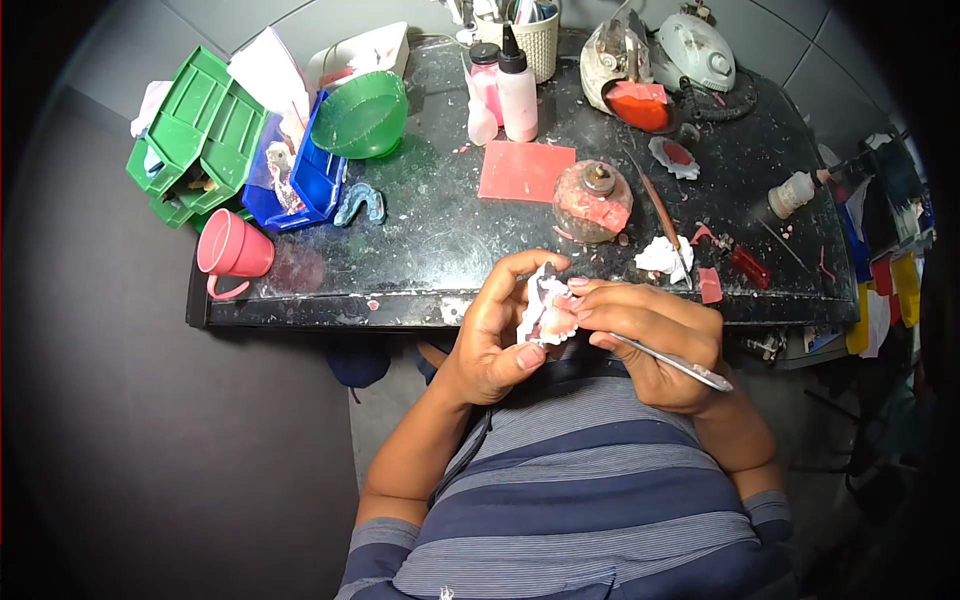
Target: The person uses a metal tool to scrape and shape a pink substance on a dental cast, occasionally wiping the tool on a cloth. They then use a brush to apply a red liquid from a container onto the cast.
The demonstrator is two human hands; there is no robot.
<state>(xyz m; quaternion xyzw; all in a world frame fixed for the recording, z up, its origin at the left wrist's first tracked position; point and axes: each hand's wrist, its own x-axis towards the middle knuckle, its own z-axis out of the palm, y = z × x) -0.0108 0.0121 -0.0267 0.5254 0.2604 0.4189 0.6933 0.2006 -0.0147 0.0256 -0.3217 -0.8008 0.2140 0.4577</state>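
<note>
Your left hand (492, 335) cradles the white-and-pink molded piece (548, 318), straight ahead of your torso at twelve o'clock; your right hand (668, 322) grasps the metal tool (704, 375), its handle pointing toward four o'clock, while your fingertips touch the piece. The step in hand looks like close shaping by finger. Further work calls for steady left support and light pressure, with the round glass jar (575, 208) at one o'clock.
</note>
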